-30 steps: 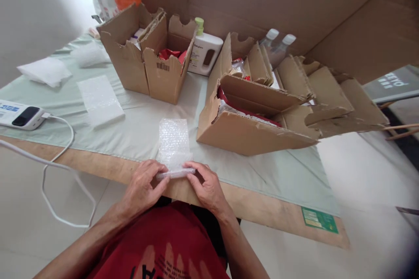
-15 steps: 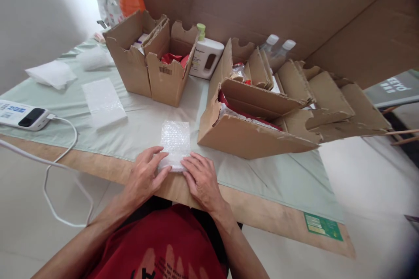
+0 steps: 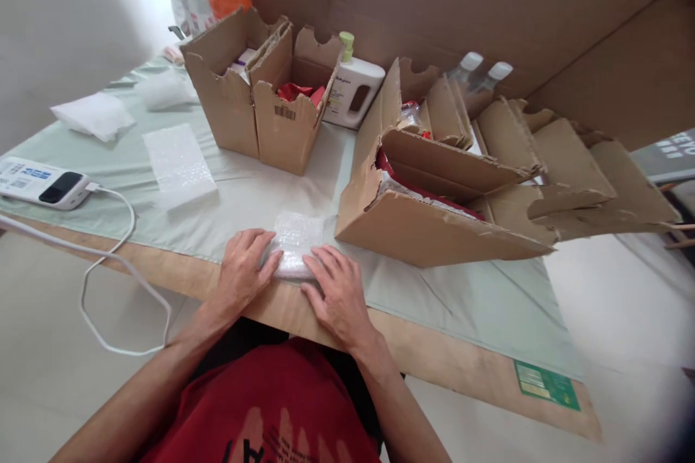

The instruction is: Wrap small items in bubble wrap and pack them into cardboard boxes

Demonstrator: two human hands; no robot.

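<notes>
A small piece of bubble wrap (image 3: pixel 296 242) lies near the table's front edge, its near part folded or rolled into a thicker strip. My left hand (image 3: pixel 245 264) rests at its left end, thumb and fingertips pressing on the wrap. At the right end, my right hand (image 3: pixel 337 289) touches the strip with its fingertips, fingers bent and slightly apart. Whether anything is inside the wrap cannot be made out. Another bubble wrap sheet (image 3: pixel 179 165) lies flat to the left.
Cardboard boxes (image 3: pixel 282 132) stand behind, beside a white pump bottle (image 3: pixel 352 94). Larger divided cardboard boxes (image 3: pixel 434 231) stand at the right. A white power bank (image 3: pixel 43 182) with a cable (image 3: pixel 124 253) is at the left. More white wrap (image 3: pixel 93 116) lies behind it.
The near part of the bubble wrap has been folded away from me, so the flat part beyond is shorter. Both hands have moved little. The view has shifted slightly.
</notes>
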